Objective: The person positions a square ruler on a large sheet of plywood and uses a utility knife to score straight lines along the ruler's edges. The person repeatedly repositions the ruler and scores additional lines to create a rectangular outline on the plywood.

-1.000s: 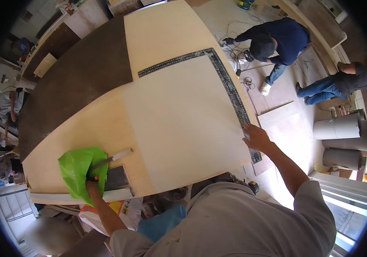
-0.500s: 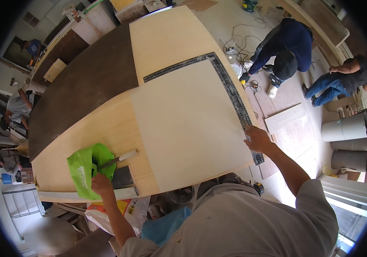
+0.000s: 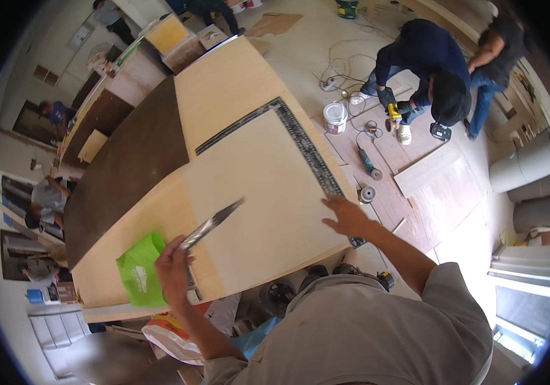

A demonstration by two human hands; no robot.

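Observation:
My left hand [image 3: 173, 260] is closed on a long-bladed knife [image 3: 214, 223], held pointing up and right over the pale sheet [image 3: 262, 167]. My right hand [image 3: 345, 215] has its fingers apart at the sheet's right side, by a dark L-shaped metal square [image 3: 310, 151] that lies along two of the sheet's edges; whether it touches them I cannot tell. The sheet lies on a light plywood board [image 3: 220, 83] beside a dark panel [image 3: 127, 173]. A green bag [image 3: 137, 269] lies left of my left hand.
A co-worker [image 3: 429, 54] bends over the floor at right with a yellow tool [image 3: 394, 114]; another person [image 3: 499, 58] stands behind. Other people work at left. An angle grinder [image 3: 369, 163], white bucket [image 3: 335, 119], cords and boards lie on the floor. Large rolls [image 3: 522, 163] are at far right.
My left hand has come out from the green bag and lifted the knife. My right hand has loosened from the square, fingers spreading. The bent co-worker has shifted, and the view has swung.

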